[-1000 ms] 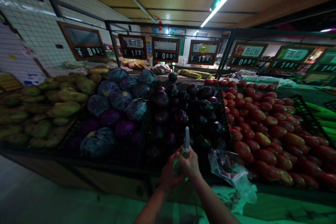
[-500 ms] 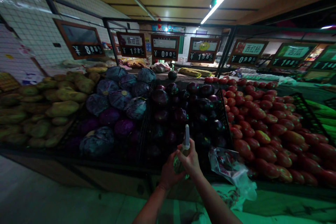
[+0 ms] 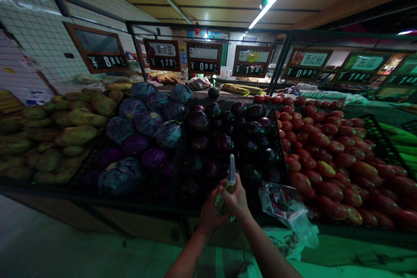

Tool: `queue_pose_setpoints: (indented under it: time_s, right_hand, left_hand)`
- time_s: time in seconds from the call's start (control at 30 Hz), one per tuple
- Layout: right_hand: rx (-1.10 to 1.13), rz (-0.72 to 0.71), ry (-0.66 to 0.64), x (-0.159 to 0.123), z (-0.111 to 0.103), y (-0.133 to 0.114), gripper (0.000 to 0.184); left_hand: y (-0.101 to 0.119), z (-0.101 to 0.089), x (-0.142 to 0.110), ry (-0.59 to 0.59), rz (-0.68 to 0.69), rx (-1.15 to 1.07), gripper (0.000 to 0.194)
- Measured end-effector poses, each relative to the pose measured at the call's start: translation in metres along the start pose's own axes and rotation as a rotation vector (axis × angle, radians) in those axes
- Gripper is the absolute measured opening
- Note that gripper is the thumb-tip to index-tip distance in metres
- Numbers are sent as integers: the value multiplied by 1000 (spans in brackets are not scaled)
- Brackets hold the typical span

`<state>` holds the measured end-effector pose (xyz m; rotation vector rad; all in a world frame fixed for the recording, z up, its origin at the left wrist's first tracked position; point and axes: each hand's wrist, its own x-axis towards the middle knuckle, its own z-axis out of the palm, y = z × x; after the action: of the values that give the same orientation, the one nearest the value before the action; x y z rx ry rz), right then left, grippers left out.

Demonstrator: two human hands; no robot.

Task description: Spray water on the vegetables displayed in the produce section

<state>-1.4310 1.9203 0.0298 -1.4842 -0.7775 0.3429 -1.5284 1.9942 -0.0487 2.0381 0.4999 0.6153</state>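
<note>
Both hands are wrapped round a spray bottle [image 3: 231, 173] at the lower middle of the head view, its pale grey head pointing away over the eggplants. My left hand [image 3: 209, 213] closes on the greenish, see-through body. Higher up, at the neck, my right hand [image 3: 239, 200] grips it; the fingers on the far side are hidden. Dark purple eggplants [image 3: 223, 142] fill the crate just beyond the bottle. A crumpled clear plastic bag [image 3: 286, 204] hangs over the stand's front edge, right of my right hand.
Red cabbages [image 3: 149, 122] and potatoes [image 3: 78, 135] lie to the left, tomatoes [image 3: 329, 169] to the right, with long green vegetables [image 3: 399, 143] past them. Price signs [image 3: 204, 58] hang from a dark rail behind. The stand's front edge [image 3: 107, 200] runs across below.
The view has shifted very slightly. Both hands keep their hold on the spray bottle in the same place, and the vegetables lie as before.
</note>
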Motion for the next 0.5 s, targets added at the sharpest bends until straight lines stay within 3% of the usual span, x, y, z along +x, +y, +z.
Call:
queue_pose_setpoints:
  time_s: [0.2,0.5]
  right_hand:
    - [-21,24,16,0,0,1,71]
    - [-26,12,9,0,-1,1,66]
  left_hand:
    - [3,-1,-1,7,-35,-6,83]
    - [1,-1,0,5,-8,0,85]
